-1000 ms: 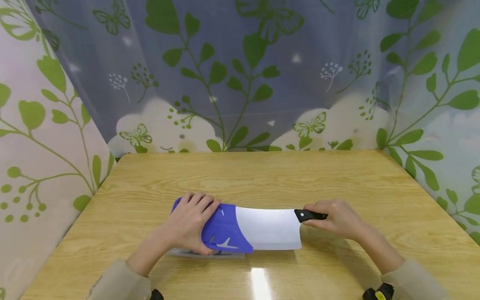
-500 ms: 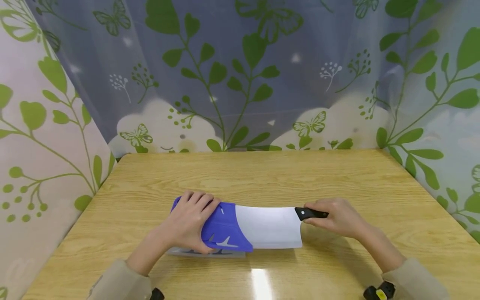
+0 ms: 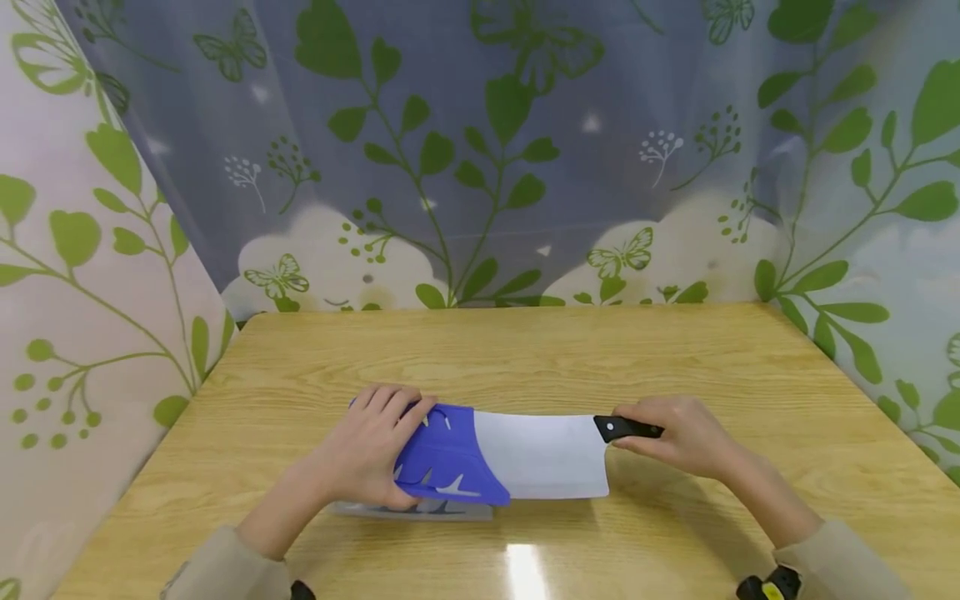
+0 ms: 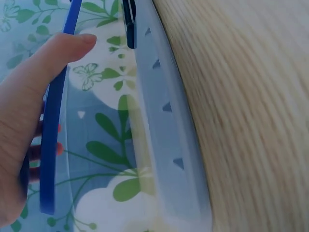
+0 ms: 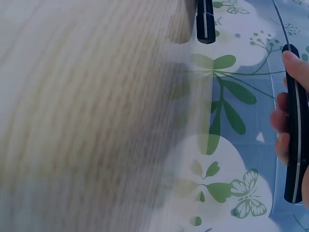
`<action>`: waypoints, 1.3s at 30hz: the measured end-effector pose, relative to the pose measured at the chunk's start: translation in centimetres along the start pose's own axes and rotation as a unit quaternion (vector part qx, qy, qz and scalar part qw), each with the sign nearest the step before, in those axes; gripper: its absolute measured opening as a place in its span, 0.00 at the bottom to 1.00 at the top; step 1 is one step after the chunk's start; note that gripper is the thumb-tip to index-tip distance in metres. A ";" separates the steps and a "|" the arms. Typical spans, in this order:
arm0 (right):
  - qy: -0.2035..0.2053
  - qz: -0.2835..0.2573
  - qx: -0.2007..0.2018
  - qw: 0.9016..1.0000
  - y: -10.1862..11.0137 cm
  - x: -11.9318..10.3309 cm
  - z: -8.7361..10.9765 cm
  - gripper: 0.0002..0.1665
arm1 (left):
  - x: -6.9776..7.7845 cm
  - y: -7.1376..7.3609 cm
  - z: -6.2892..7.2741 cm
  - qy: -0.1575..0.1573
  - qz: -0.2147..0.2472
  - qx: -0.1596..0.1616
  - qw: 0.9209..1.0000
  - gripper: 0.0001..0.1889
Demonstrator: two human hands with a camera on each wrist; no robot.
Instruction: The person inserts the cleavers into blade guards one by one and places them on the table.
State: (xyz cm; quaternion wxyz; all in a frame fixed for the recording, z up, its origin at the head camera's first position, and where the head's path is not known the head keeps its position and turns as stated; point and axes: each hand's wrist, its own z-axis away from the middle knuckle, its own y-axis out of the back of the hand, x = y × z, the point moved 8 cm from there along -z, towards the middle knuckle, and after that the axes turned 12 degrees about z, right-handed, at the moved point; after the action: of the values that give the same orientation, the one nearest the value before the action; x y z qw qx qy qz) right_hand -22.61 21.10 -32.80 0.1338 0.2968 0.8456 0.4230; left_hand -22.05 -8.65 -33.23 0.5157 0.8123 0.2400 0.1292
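Note:
My left hand (image 3: 375, 454) grips a blue plastic piece (image 3: 450, 458) with pale pointed markings or cutouts, fingers over its far edge and thumb at its near edge. From its right side a cleaver's broad silver blade (image 3: 547, 458) comes out, the blade's left part hidden. My right hand (image 3: 678, 433) holds the cleaver by its black riveted handle (image 5: 297, 125). Under the blue piece lies a pale translucent plastic piece (image 4: 171, 125) with a row of small dark notches; its near edge shows in the head view. The blue piece stands above it in the left wrist view.
A second black handle (image 5: 205, 21) shows low over the table in the right wrist view, hidden in the head view. The wooden table (image 3: 510, 350) reaches back to a patterned curtain (image 3: 480, 167). Dark wrist gear (image 3: 772, 583) shows at the right sleeve.
My left hand has slid slightly left along the blue piece, uncovering more of it. The right hand and cleaver stay nearly in place; the head view has shifted a little.

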 end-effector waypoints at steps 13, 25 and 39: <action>0.026 -0.030 0.011 0.999 0.4 -1.1 0.9 0.18 | 0.8 -0.4 0.4 -0.009 0.013 -0.008 1.000 0.57; 0.027 -0.016 0.015 0.999 0.8 -1.2 0.8 0.18 | 0.8 -0.3 0.0 -0.005 0.013 -0.006 1.000 0.59; 0.031 -0.004 0.011 0.999 -0.3 -2.1 -0.3 0.19 | 1.4 -0.8 -0.7 -0.018 0.010 -0.016 1.000 0.58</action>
State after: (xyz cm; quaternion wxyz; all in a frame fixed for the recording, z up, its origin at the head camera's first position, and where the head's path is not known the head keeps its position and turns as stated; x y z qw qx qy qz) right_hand -21.19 19.50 -32.92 0.1064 0.2814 0.8553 0.4219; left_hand -21.32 -7.10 -33.69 0.5316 0.8085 0.2203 0.1230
